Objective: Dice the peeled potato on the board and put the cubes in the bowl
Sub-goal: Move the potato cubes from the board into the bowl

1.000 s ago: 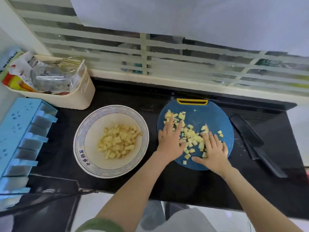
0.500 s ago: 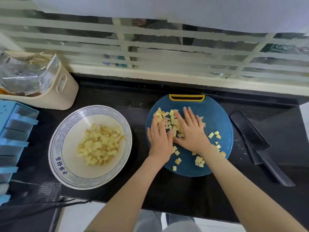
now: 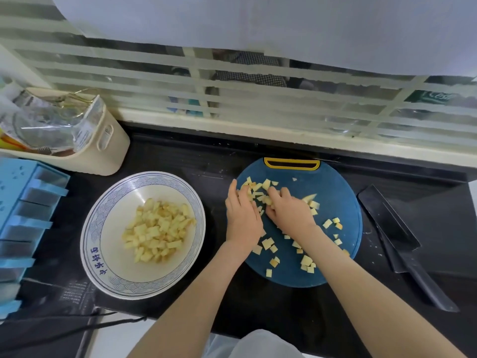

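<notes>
- Left hand (image 3: 242, 218): lies at the left edge of the cutting board (image 3: 335, 192), just right of the frame's centre. Its fingers are straight and together, and they stand as a wall against the potato cubes (image 3: 265, 184).
- Right hand (image 3: 290, 215): lies just right of the left hand, nearly touching it. Its fingers are curled down over the heaped potato cubes, which are enclosed between the two hands.
- Loose cubes (image 3: 268, 243): scattered over the lower and right parts of the board, apart from the heap.
- Cutting board: round and dark blue, with a yellow handle slot (image 3: 291, 163) at its top edge. It rests on the black counter (image 3: 271, 306).
- Bowl (image 3: 144, 178): white with a blue patterned rim, left of the board and close beside it. It holds a mound of diced potato (image 3: 158, 229).
- Knife (image 3: 402, 244): black, lying on the counter at the right of the frame, just beside the board and untouched.
- Beige basket (image 3: 113, 148): upper left, holding plastic packets.
- Blue rack (image 3: 25, 202): at the left edge of the frame.
</notes>
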